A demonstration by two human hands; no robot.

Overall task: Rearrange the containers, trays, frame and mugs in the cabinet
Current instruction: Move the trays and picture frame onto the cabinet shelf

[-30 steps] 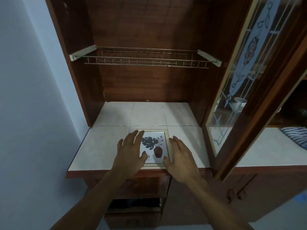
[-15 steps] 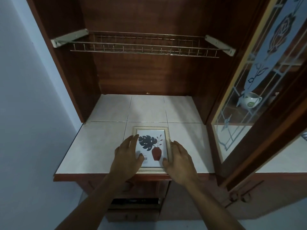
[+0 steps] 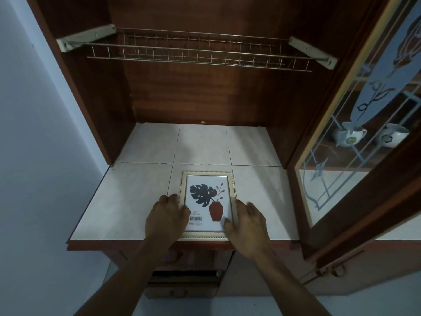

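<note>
A gold-edged picture frame point(image 3: 206, 185) with a leaf-and-vase print lies flat on the tiled counter point(image 3: 127, 197), its near end at the front lip. My left hand point(image 3: 167, 215) grips the frame's left edge, fingers curled down beside it and thumb on the glass. My right hand point(image 3: 248, 221) holds the right edge, fingers along the side and thumb on the lower right corner of the glass. Two white mugs point(image 3: 349, 134) point(image 3: 393, 135) stand on a shelf behind the glass door.
A wire dish rack point(image 3: 198, 53) spans the cabinet above the counter. The open glass door point(image 3: 337, 169) with a floral pattern stands at the right, close to my right forearm. Drawers point(image 3: 182, 290) sit below the counter's front. A pale wall borders the left.
My hands slid off the top of the frame out to its two side edges, and the left fingers curled down. The frame stayed where it lay while my head moved closer.
</note>
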